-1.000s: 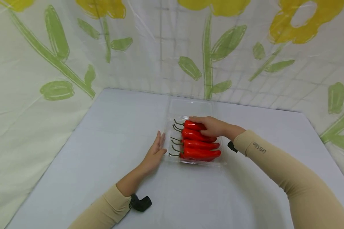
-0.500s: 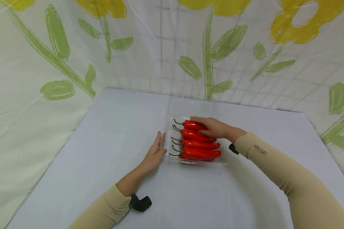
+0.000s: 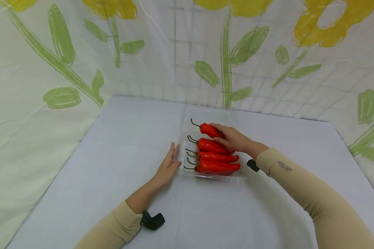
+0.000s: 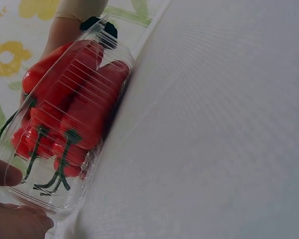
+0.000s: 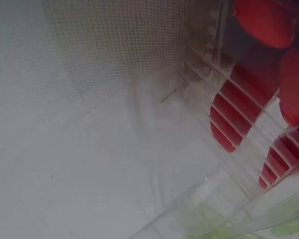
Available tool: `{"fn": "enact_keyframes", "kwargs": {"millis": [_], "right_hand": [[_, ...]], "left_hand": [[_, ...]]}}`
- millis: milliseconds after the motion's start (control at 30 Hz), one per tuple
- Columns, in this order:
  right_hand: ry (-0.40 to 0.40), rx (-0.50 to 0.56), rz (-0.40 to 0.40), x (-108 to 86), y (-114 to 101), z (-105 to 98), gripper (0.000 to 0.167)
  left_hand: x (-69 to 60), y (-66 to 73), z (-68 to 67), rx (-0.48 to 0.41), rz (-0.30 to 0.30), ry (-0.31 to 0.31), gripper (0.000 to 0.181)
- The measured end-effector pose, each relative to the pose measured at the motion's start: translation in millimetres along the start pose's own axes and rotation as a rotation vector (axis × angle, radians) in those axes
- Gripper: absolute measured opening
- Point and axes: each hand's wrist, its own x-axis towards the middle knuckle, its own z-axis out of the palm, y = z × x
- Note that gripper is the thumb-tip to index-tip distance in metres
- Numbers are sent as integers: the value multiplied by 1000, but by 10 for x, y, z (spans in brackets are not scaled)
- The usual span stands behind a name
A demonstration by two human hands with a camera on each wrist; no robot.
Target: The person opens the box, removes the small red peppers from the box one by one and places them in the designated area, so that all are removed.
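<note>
My right hand (image 3: 235, 139) grips a long red pepper (image 3: 208, 129) from above, its curved green stem pointing left. The pepper is raised at the far side of a clear plastic clamshell box (image 3: 184, 174). Several other red peppers (image 3: 218, 167) lie side by side in the box, stems to the left; the left wrist view shows them piled in layers behind the ribbed wall. My left hand (image 3: 166, 170) rests against the box's left side, fingers extended and thumb near the front corner. In the right wrist view, pepper tips (image 5: 234, 119) show through the box wall; the right hand's grip is hidden there.
The box's clear lid (image 3: 207, 116) lies folded back toward the far edge of the white-covered table (image 3: 118, 138). A white curtain (image 3: 162, 69) with painted yellow flowers hangs behind. Dark wrist cameras (image 3: 153, 221) are worn on both wrists.
The far red pepper, held by my right hand, has lifted out of its row and moved away from the others, now slightly tilted. My left hand and the box have stayed in place.
</note>
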Motion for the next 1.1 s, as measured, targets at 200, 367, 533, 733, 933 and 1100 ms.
{"fn": "enact_keyframes", "kwargs": {"millis": [200, 367, 533, 733, 933, 1100], "right_hand": [[45, -6, 28, -25, -56, -104, 55], [101, -48, 9, -76, -42, -184, 53], [147, -43, 40, -150, 14, -229, 54], [193, -64, 130, -250, 68, -296, 60], [265, -98, 243, -365, 133, -362, 62], [333, -106, 329, -453, 217, -408, 62]], "left_hand": [[4, -3, -11, 13, 10, -5, 73], [11, -13, -17, 24, 9, -5, 73], [17, -14, -17, 24, 4, -4, 72], [14, -15, -19, 21, 1, 0, 72], [3, -9, -14, 26, -1, -5, 72], [-3, -4, -5, 16, 1, -6, 72]]}}
